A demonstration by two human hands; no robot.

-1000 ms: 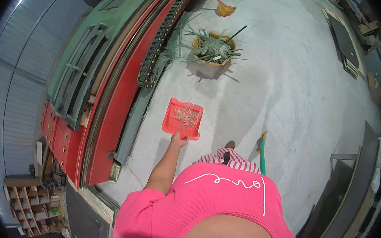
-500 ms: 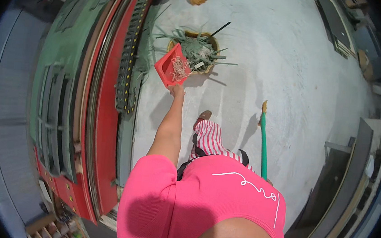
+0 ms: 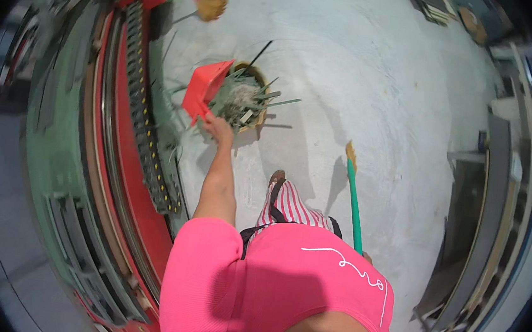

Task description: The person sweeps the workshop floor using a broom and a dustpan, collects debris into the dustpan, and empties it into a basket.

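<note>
My left hand (image 3: 218,128) is closed round the handle of a red dustpan (image 3: 207,84), with the arm stretched forward. The pan is tipped up at the left side of a yellow-rimmed bin (image 3: 258,122); its inner face is turned from view. Green strips and pale tangled scraps (image 3: 242,95) fill the bin, some strips poking out past the rim. Low on the right, my right hand (image 3: 367,258) grips a broom (image 3: 354,205) by its green handle, straw end pointing forward. Most of that hand is hidden behind my pink shirt.
A long green and red machine (image 3: 108,127) with a dark studded rail runs along the left. Another straw broom (image 3: 211,7) with a red handle lies beyond the bin. Dark panels and boards (image 3: 492,186) line the right side of the pale floor.
The dustpan has been turned from lying face up, with pale stringy scraps in it, to tipped over the bin's edge. The surroundings have shifted left in view. My right hand keeps the broom.
</note>
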